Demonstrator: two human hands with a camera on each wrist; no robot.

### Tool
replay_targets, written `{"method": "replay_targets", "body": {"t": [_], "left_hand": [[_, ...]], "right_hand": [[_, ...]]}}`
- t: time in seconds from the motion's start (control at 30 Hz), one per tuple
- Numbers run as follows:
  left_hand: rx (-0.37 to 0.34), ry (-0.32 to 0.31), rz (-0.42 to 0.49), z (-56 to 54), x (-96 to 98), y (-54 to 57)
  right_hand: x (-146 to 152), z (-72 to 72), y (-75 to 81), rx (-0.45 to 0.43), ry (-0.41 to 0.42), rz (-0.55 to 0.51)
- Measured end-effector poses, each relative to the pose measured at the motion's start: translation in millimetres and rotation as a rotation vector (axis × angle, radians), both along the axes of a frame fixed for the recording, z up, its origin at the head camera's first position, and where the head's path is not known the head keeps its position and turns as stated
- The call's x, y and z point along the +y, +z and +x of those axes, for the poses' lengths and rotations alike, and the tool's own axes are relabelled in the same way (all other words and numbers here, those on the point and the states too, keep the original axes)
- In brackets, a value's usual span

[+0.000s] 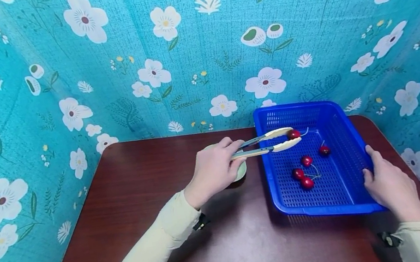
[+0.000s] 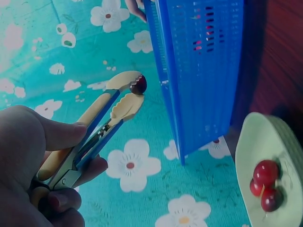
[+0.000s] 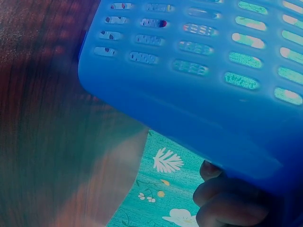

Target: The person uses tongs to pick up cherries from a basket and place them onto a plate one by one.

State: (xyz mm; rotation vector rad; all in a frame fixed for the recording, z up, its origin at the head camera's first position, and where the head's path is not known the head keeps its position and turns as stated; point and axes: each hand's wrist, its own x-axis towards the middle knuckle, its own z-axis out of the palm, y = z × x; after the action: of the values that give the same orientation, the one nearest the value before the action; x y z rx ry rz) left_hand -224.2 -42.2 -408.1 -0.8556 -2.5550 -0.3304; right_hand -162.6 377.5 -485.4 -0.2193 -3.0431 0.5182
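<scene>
My left hand (image 1: 216,167) grips a pair of tongs (image 2: 90,127) with cream scalloped tips. Between those tips a dark red cherry (image 2: 138,85) is pinched, its stem pointing right in the head view, above the left part of the blue basket (image 1: 272,185). On the basket floor lie several more cherries (image 1: 307,182), some with stems. My right hand (image 1: 394,185) holds the basket's right rim, thumb on the inner side and fingers curled under the outside. Under my left hand, partly hidden, stands a pale green bowl (image 2: 246,156) with a few cherries (image 2: 266,172) in it.
The brown wooden table (image 1: 151,179) carries the basket on its right side and the bowl left of it. A teal flowered cloth (image 1: 189,59) hangs along the back and both sides of the table.
</scene>
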Motion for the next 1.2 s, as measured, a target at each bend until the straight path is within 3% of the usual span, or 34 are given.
{"method": "replay_targets", "body": {"t": [0.2,0.63,0.93,1.2], "left_hand": [[0.003,-0.009,0.037,1.3,-19.1,0.5],[0.022,0.037,0.050,7.0,-52.7,1.1],[0.004,0.100,0.073,10.5,-80.4,-3.4],[0.000,0.147,0.076,12.1,-102.9,-14.4]], "right_hand": [[1,0.4,-1.0,0.013,0.002,0.002],[0,0.3,-3.8,0.015,-0.004,0.004],[0,0.1,-3.3,0.013,0.000,0.007],[0,0.8,-2.6,0.026,0.005,0.003]]}}
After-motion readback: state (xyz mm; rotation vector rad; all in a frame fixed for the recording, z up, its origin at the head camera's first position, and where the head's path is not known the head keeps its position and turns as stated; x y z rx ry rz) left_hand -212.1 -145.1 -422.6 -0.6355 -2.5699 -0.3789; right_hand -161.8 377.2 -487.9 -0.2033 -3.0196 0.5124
